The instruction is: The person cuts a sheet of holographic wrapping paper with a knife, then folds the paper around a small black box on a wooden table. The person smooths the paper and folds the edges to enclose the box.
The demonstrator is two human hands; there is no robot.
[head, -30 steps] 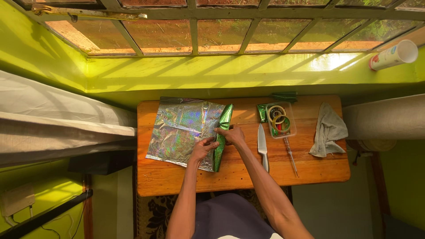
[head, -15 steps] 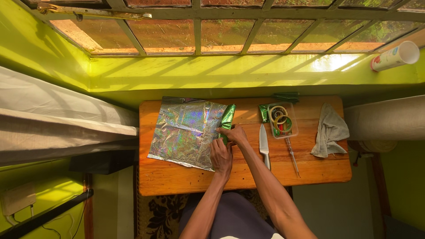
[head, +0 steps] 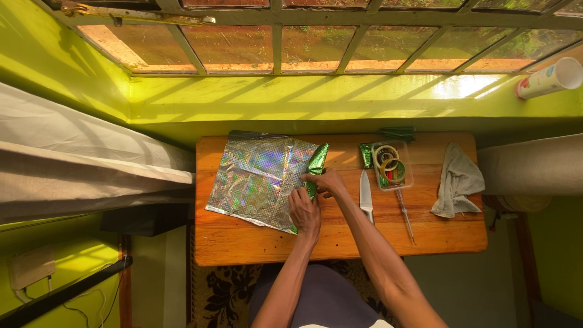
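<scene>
- Shiny holographic silver wrapping sheet (head: pixel 258 179) lies centre-left on the wooden desk (head: pixel 340 240).
- Left hand (head: pixel 305 209) presses flat; right hand (head: pixel 328 181) fingers pinch its green folded edge (head: pixel 316 164).
- Thin, light, slippery, probably crease-prone: best held along the fold.

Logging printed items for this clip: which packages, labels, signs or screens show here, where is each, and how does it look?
Tube: lying on the window ledge, top right; white cylinder with a red band and small coloured print.
Tub: on the table right of the foil sheet; clear rectangular box holding tape rolls.
No signs or screens visible.
</scene>
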